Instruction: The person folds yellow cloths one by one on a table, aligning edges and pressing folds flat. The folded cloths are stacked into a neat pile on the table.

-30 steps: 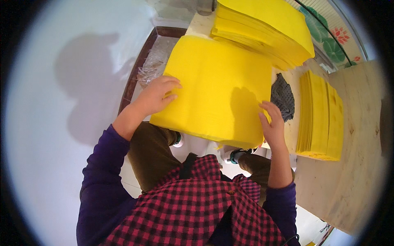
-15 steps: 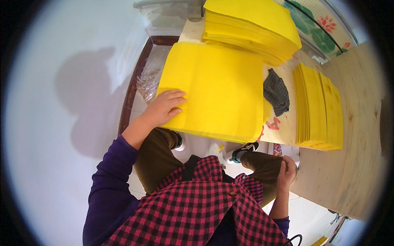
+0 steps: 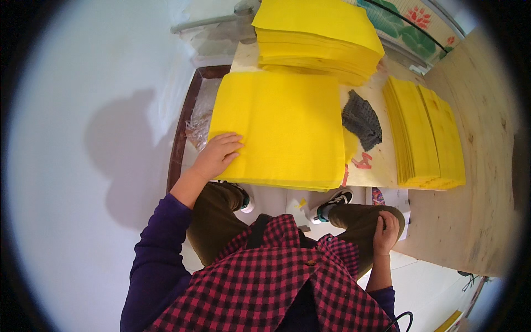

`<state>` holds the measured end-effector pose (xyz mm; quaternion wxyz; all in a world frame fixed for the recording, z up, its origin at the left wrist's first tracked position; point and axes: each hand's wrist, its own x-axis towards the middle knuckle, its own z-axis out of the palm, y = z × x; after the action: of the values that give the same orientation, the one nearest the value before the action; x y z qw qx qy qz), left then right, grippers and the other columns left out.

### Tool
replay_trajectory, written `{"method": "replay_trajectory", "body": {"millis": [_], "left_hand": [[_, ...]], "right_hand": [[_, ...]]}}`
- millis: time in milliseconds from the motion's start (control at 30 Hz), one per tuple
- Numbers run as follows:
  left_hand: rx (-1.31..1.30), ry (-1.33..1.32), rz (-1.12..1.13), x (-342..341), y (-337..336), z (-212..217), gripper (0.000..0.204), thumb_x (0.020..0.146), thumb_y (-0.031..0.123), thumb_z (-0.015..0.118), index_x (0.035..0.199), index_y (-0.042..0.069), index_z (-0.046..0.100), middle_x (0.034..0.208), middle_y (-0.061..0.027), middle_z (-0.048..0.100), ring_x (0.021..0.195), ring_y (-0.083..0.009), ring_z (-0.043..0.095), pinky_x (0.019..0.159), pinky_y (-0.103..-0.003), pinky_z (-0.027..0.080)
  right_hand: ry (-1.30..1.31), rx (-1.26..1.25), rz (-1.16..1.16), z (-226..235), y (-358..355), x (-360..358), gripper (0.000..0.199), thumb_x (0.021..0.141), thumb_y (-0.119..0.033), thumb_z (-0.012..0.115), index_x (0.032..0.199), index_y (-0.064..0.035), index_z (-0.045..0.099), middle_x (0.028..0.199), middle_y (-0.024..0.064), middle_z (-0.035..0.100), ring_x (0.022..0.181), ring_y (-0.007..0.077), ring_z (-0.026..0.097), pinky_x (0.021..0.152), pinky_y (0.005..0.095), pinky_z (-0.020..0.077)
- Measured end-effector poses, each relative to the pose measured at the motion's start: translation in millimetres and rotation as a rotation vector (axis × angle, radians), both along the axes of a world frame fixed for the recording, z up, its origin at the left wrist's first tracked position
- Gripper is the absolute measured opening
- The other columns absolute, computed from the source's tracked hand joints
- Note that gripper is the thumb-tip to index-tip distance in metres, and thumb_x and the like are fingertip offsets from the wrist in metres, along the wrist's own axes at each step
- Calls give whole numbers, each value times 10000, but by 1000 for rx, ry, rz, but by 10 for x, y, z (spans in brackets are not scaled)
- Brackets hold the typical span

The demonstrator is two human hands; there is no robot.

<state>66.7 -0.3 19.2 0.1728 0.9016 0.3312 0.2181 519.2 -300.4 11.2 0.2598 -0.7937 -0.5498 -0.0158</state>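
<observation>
My left hand (image 3: pixel 218 156) lies on the left front part of a neat pile of yellow felt-like sheets (image 3: pixel 279 127), its fingers stretched over the top sheet. The pile sits at the front of a light wooden table (image 3: pixel 381 176), its near edge over my knees. Down at the right, my right hand (image 3: pixel 386 232) rests on my right knee, fingers loosely bent over the trouser cloth and holding nothing. Beside the pile's right edge lies a crumpled dark grey knitted cloth (image 3: pixel 362 119).
A taller yellow stack (image 3: pixel 318 33) stands behind the front pile. Folded yellow sheets (image 3: pixel 423 133) are grouped at the table's right, next to a wooden panel (image 3: pixel 462 221). Crumpled clear plastic (image 3: pixel 199 124) lies left of the table, near the white wall (image 3: pixel 61 166).
The view has shifted slightly, so the stacks sit a little further left. Both hands keep their places, the left on the yellow pile and the right on my knee.
</observation>
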Motion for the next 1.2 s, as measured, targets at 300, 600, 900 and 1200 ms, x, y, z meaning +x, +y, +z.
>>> {"method": "replay_trajectory", "body": {"millis": [300,600,900,1200], "left_hand": [[8,7,3,8,-26,3,274,793,47,649,1067,23,645,1235,-130,596,1206,-320,510,1021,-411,399],[17,17,28,50,-80,98,300,784,85,668,1079,40,641,1240,-129,586,1214,-323,493,1036,-416,379],[-17,-60,-90,782,-305,342,366,791,156,691,1139,61,630,1273,-127,563,1236,-319,476,1051,-424,360],[-84,-45,-150,1892,-712,265,544,762,252,726,1249,71,564,1344,-140,504,1274,-325,435,1060,-427,339]], "right_hand": [[-52,-7,-7,-11,1,0,141,843,-110,608,976,-73,637,1026,90,646,992,302,579,887,405,424],[-66,-43,-25,33,30,-23,136,838,-116,614,967,-78,634,1020,76,645,991,290,577,888,401,420],[-50,-7,-27,61,36,-49,126,837,-109,619,957,-79,638,998,67,643,966,285,579,879,399,421],[2,63,-29,54,-8,5,105,823,-103,631,926,-84,646,973,60,649,947,276,586,869,388,426]]}}
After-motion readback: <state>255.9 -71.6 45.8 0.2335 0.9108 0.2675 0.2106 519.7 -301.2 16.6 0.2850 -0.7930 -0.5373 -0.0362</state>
